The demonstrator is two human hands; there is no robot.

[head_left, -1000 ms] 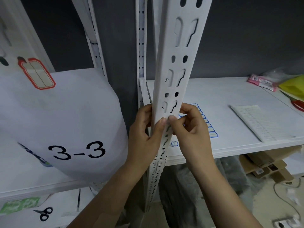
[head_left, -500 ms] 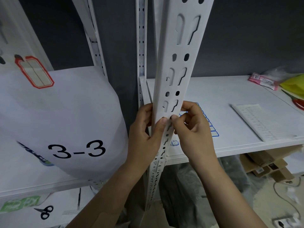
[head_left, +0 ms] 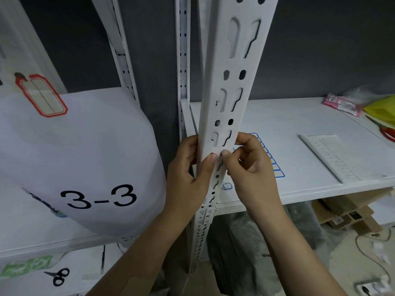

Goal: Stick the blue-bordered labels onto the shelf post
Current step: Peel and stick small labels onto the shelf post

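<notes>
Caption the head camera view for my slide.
Left hand and right hand grip the shelf post, blue-bordered label sheet lying behind.

stockroom: slotted white shelving [head_left: 277,129], "3-3" bin sheet [head_left: 85,167]

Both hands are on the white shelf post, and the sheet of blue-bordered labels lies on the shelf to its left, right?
Not quite. In the head view the left hand and right hand are on the white shelf post, but the sheet of blue-bordered labels lies on the shelf to its right.
</notes>
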